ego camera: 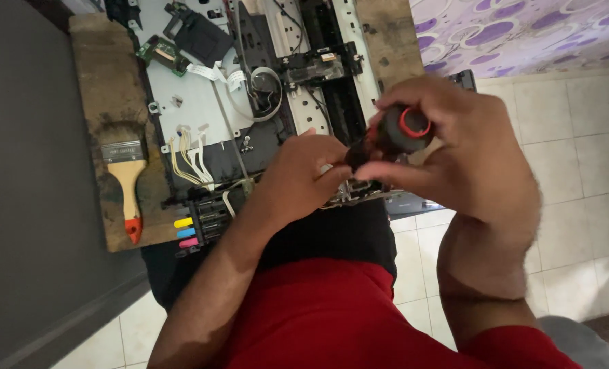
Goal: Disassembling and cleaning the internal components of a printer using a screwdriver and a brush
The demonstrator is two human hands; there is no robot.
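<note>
I hold a screwdriver over the open printer.

My right hand (468,147) wraps tight around the black and red screwdriver (395,137). My left hand (304,174) pinches its lower end, above the open printer (250,102). A paintbrush (127,184) lies on the board beside it.

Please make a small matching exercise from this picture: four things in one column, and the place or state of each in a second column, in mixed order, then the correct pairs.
Things:
1. paintbrush
2. screwdriver
3. green circuit board
4. coloured tabs

Places or states:
A. held by both hands
B. top left of the opened machine
C. lying on the wooden board, left side
D. front edge of the machine, yellow, blue, pink

Pairs: 1-C, 2-A, 3-B, 4-D
</note>
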